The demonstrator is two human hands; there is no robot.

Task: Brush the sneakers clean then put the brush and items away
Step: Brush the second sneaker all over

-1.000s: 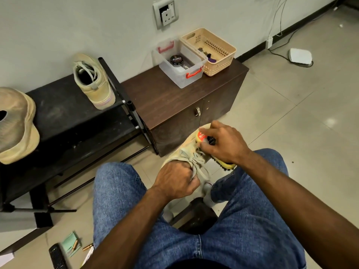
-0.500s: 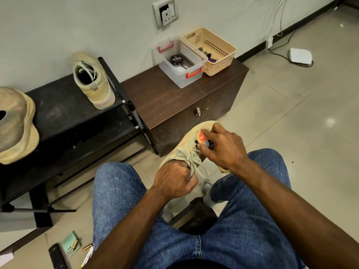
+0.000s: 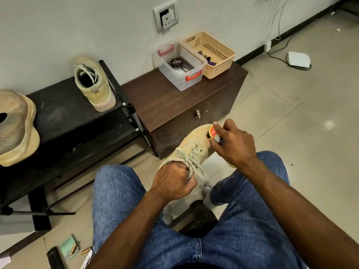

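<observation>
Far left of frame: a tan hat (image 3: pixel 16 129) lay on the black rack (image 3: pixel 64 121). A second sneaker (image 3: pixel 94 84) stood on the rack's top shelf, right end, heel toward camera, beside the rack post. Lower left, on the floor: a remote (image 3: pixel 55 260), a green pad (image 3: pixel 68 247) and a couple of brass-coloured bits, too small to identify.

Centre: left hand (image 3: pixel 174 181) was fisted at the held sneaker's (image 3: pixel 191 150) collar, fingers curled tight together into the opening by the laces. That sneaker sat in the gap between the knees, toe pointing up-right toward the cabinet (image 3: pixel 174 101).

Upper centre: a clear bin (image 3: pixel 181 64) with red handles stood on the cabinet, a round black tin (image 3: pixel 176 63) inside. A tan basket (image 3: pixel 208 54) touched its right side, small dark items in it. A wall socket (image 3: pixel 166 17) was above.

Right of centre: right hand (image 3: pixel 233 146) gripped the brush (image 3: pixel 214 133) against the sneaker's toe, fingers wrapped over it and close together; only the brush's orange-red label end and a bit of black showed. Bristle contact: cannot tell, the hand hid it.

Upper right: a white box (image 3: pixel 298 59) with cables lay on the tile floor.
</observation>
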